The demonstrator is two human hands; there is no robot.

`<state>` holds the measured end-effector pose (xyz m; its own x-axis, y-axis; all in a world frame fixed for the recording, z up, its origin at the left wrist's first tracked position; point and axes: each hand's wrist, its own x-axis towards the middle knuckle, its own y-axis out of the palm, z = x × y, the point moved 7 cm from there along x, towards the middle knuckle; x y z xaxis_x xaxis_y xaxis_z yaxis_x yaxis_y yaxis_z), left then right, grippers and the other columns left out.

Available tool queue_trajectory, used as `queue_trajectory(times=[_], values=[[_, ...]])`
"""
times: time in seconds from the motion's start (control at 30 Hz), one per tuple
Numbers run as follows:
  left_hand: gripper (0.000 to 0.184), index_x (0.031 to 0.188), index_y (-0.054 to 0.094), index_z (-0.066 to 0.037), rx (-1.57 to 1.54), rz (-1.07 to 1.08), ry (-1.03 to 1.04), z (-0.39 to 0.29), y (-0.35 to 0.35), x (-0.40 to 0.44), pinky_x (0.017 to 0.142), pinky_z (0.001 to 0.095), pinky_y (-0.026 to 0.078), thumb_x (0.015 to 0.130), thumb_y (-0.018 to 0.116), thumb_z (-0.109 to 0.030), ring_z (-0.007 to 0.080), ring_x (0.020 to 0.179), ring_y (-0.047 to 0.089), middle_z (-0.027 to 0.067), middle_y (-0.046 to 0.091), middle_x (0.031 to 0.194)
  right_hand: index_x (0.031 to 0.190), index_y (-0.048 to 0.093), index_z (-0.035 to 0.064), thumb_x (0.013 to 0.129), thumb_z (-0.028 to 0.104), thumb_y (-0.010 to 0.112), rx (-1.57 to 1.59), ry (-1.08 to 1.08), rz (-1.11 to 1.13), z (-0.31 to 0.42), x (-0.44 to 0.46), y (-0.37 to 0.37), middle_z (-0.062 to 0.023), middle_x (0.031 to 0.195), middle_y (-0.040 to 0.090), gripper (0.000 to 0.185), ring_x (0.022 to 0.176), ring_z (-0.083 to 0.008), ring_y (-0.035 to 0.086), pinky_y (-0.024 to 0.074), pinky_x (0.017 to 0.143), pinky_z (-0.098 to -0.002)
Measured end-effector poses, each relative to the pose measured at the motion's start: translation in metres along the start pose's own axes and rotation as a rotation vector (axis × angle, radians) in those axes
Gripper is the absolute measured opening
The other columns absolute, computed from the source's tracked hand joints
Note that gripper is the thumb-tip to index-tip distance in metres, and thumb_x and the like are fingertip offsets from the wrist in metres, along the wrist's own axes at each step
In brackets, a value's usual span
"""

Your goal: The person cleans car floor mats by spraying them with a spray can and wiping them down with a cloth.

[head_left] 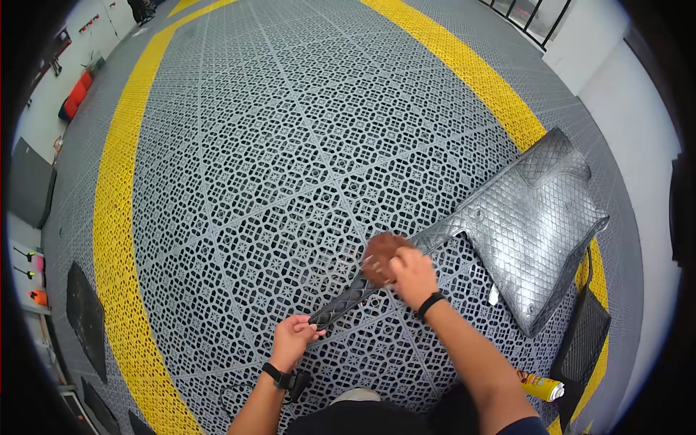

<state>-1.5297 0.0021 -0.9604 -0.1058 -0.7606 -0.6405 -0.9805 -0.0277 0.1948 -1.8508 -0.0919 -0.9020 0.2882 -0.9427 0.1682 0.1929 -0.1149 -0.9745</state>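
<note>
A black quilted car floor mat (pixel 533 217) with a diamond pattern lies on the floor, its wide part at the right and a narrow strip running toward me. My left hand (pixel 293 337) is closed in a pinch on the near end of that strip. A brown cloth (pixel 380 259) is gripped in my right hand (pixel 413 279) and rests against the middle of the strip, covering part of it. The mat's wide part looks shiny, with whitish patches.
A yellow spray can (pixel 542 386) lies at the lower right, beside a dark ribbed mat (pixel 584 337). More dark mats (pixel 85 319) lie along the left side. Grey perforated tiles (pixel 290 145) cover the floor, with yellow bands (pixel 119 196) at both sides.
</note>
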Motion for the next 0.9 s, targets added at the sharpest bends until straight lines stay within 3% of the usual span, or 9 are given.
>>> queue_trajectory(times=[0.17,0.27,0.47,0.53,0.6,0.63,0.67,0.73,0.9], values=[[0.023,0.122,0.058,0.011,0.036,-0.026,-0.017,0.011,-0.010,-0.001,0.079,0.0280,0.065,0.101,0.065,0.006,0.0276,0.095,0.081,0.0200,0.077,0.107,0.122,0.066,0.0065,0.082,0.013,0.077,-0.267,0.856,0.191,-0.220,-0.035,-0.069,-0.0200,0.127,0.063,0.042,0.121,-0.0428,0.063,0.0560,0.101,-0.0508],[0.024,0.123,0.057,0.014,0.081,-0.012,-0.084,0.039,-0.037,-0.019,0.079,0.0289,0.067,0.101,0.064,0.008,0.0298,0.094,0.082,0.0212,0.076,0.103,0.130,0.062,0.0062,0.085,0.012,0.073,0.087,0.626,-0.095,-0.199,-0.038,-0.119,-0.0215,0.130,0.062,0.047,0.114,-0.0423,0.065,0.0557,0.099,-0.0545],[0.020,0.115,0.056,0.009,0.111,-0.167,-0.172,0.063,-0.124,-0.091,0.082,0.0379,0.071,0.097,0.061,0.015,0.0322,0.084,0.080,0.0180,0.072,0.097,0.129,0.072,0.0204,0.078,0.011,0.075,0.240,0.268,0.105,-0.002,-0.063,-0.145,-0.0139,0.107,0.058,0.052,0.092,-0.0340,0.066,0.0579,0.080,-0.0450],[0.023,0.113,0.056,0.006,0.160,-0.294,-0.201,0.069,-0.179,-0.110,0.071,0.0359,0.068,0.092,0.062,0.015,0.0258,0.071,0.075,0.0137,0.069,0.092,0.118,0.075,0.0184,0.075,0.015,0.079,0.308,0.144,0.090,0.029,-0.077,-0.128,-0.0113,0.104,0.055,0.043,0.091,-0.0319,0.063,0.0556,0.077,-0.0441],[0.030,0.114,0.056,0.004,0.535,-0.381,-0.217,0.070,-0.244,-0.119,0.064,0.0363,0.061,0.086,0.062,0.014,0.0212,0.067,0.068,0.0101,0.066,0.088,0.114,0.074,0.0167,0.075,0.013,0.079,0.314,0.162,0.051,0.040,-0.081,-0.126,-0.0112,0.103,0.054,0.039,0.093,-0.0321,0.062,0.0543,0.077,-0.0441],[0.037,0.117,0.058,0.001,0.943,-0.410,-0.050,0.057,-0.260,-0.122,0.077,0.0411,0.057,0.082,0.066,0.010,0.0265,0.085,0.068,0.0138,0.067,0.099,0.110,0.073,0.0150,0.074,0.012,0.079,0.321,0.164,0.017,0.045,-0.080,-0.128,-0.0112,0.103,0.053,0.036,0.094,-0.0323,0.060,0.0530,0.078,-0.0441],[0.037,0.117,0.058,0.001,0.956,-0.422,-0.059,0.038,-0.246,-0.127,0.077,0.0411,0.057,0.082,0.066,0.010,0.0265,0.085,0.068,0.0138,0.067,0.099,0.110,0.073,0.0150,0.074,0.012,0.079,0.340,0.166,0.018,0.046,-0.077,-0.128,-0.0112,0.103,0.053,0.036,0.094,-0.0323,0.060,0.0530,0.078,-0.0441],[0.041,0.120,0.060,-0.001,1.500,-0.530,0.444,-0.062,-0.135,-0.131,0.099,0.0461,0.051,0.081,0.069,0.006,0.0357,0.113,0.062,0.0180,0.063,0.115,0.103,0.068,0.0094,0.075,0.005,0.075,0.291,0.456,-0.171,0.012,-0.072,-0.147,-0.0141,0.105,0.049,0.029,0.100,-0.0353,0.058,0.0524,0.084,-0.0450],[0.044,0.122,0.062,-0.001,1.072,0.031,0.652,-0.099,0.076,-0.054,0.106,0.0495,0.047,0.081,0.075,0.002,0.0435,0.121,0.058,0.0212,0.060,0.125,0.123,0.061,0.0065,0.082,0.005,0.074,0.413,0.591,-0.326,-0.072,-0.042,-0.109,-0.0339,0.156,0.038,0.043,0.144,-0.0550,0.043,0.0411,0.119,-0.0562]])
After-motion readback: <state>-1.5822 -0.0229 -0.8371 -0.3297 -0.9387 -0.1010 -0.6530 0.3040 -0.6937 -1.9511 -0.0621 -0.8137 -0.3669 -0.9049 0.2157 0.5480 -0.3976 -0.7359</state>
